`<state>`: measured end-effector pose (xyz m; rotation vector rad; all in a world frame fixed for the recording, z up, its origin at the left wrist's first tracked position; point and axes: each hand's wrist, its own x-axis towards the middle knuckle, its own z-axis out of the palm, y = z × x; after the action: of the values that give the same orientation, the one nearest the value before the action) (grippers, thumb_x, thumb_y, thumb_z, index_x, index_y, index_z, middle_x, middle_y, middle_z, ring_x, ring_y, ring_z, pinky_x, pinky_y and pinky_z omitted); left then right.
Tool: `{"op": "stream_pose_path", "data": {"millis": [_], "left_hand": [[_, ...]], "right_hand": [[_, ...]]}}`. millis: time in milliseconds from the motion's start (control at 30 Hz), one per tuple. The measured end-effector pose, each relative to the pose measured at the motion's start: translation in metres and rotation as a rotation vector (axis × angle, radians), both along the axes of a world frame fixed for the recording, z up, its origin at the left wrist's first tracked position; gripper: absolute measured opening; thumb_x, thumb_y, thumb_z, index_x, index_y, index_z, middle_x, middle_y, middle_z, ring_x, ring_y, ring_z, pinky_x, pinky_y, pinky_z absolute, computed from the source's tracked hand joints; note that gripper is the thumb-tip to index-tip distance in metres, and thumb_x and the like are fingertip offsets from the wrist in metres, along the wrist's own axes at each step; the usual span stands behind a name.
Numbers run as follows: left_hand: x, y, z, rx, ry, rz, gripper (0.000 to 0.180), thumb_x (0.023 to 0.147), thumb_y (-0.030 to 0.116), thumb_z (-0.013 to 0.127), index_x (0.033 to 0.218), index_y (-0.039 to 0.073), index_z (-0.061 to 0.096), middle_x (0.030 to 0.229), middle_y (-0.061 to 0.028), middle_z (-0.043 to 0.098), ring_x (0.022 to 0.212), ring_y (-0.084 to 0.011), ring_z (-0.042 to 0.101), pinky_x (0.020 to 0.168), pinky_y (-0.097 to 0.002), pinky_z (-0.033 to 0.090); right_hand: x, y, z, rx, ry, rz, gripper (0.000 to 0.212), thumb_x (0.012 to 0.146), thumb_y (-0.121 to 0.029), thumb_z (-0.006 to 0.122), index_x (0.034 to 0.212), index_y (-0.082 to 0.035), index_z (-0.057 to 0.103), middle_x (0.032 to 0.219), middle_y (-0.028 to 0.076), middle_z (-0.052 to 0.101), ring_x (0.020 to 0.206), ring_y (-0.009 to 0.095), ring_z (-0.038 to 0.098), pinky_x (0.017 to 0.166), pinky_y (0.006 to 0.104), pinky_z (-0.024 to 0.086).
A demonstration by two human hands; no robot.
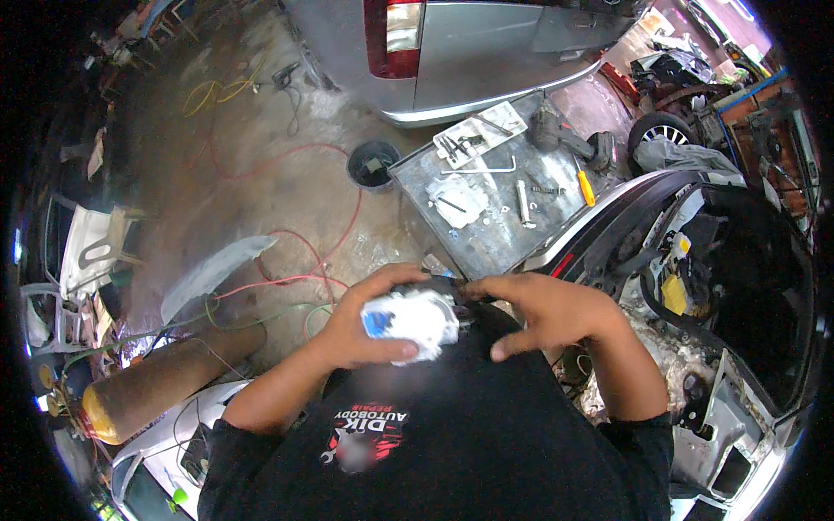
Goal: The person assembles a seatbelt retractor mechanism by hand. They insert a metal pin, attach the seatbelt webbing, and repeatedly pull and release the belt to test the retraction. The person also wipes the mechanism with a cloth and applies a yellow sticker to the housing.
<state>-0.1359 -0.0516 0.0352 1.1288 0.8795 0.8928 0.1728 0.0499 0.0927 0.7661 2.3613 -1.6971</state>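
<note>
In front of my chest my left hand is closed around a white, crumpled-looking object with a blue patch at its left end. Glare washes out its surface, so its kind is unclear. My right hand is just to the right of it, fingers stretched toward the white object and thumb held apart. Its fingertips lie by a small dark area at the object's far right edge; whether they touch it is hard to tell. Ahead stands a metal-topped work table.
On the table lie a white tray of small tools, a cordless power tool, a yellow-handled screwdriver and a hex key. A black bucket, red hose, gas cylinder, silver vehicle and opened car body surround me.
</note>
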Motion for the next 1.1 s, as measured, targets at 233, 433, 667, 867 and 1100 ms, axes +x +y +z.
{"op": "stream_pose_path", "data": {"millis": [233, 433, 667, 867, 1100], "left_hand": [[-0.024, 0.013, 0.001, -0.243, -0.285, 0.129, 0.105, 0.065, 0.036, 0.090, 0.151, -0.006, 0.050, 0.129, -0.0184, 0.070, 0.116, -0.0267, 0.071, 0.100, -0.0385, 0.057], [-0.054, 0.007, 0.039, -0.355, -0.141, 0.189, 0.102, 0.065, 0.039, 0.090, 0.150, -0.002, 0.052, 0.127, -0.0165, 0.071, 0.113, -0.0268, 0.072, 0.095, -0.0383, 0.059], [-0.083, -0.026, 0.018, -0.482, -0.247, 0.235, 0.105, 0.075, 0.061, 0.091, 0.152, 0.001, 0.052, 0.140, -0.0156, 0.068, 0.127, -0.0283, 0.067, 0.109, -0.0438, 0.054], [-0.086, -0.039, 0.012, -0.466, -0.377, 0.308, 0.115, 0.071, 0.070, 0.090, 0.155, 0.002, 0.050, 0.147, -0.0139, 0.064, 0.134, -0.0294, 0.064, 0.115, -0.0467, 0.050], [-0.101, -0.049, 0.004, -0.581, -0.223, 0.366, 0.116, 0.059, 0.034, 0.102, 0.156, 0.000, 0.048, 0.148, -0.0125, 0.064, 0.134, -0.0281, 0.064, 0.115, -0.0431, 0.049]], "right_hand": [[-0.026, -0.023, -0.046, 0.047, 0.261, -0.301, 0.049, 0.093, -0.027, 0.081, 0.135, -0.004, 0.067, 0.126, 0.019, 0.072, 0.120, 0.032, 0.069, 0.106, 0.0449, 0.052], [-0.048, -0.040, -0.043, 0.590, 0.308, -0.344, 0.017, 0.092, -0.020, 0.077, 0.096, -0.005, 0.070, 0.092, 0.014, 0.067, 0.086, 0.037, 0.068, 0.077, 0.0481, 0.055], [-0.062, -0.050, -0.031, 0.566, 0.325, -0.333, 0.016, 0.094, -0.020, 0.075, 0.100, -0.006, 0.070, 0.088, 0.014, 0.065, 0.079, 0.037, 0.068, 0.069, 0.0477, 0.055], [-0.065, -0.045, -0.036, 0.437, 0.359, -0.504, 0.017, 0.097, -0.018, 0.071, 0.104, -0.003, 0.073, 0.091, 0.019, 0.072, 0.085, 0.041, 0.071, 0.074, 0.0478, 0.056], [-0.056, -0.025, -0.028, 0.343, 0.216, -0.561, 0.018, 0.095, -0.015, 0.075, 0.104, 0.001, 0.073, 0.091, 0.020, 0.072, 0.085, 0.038, 0.073, 0.075, 0.0451, 0.056]]}}
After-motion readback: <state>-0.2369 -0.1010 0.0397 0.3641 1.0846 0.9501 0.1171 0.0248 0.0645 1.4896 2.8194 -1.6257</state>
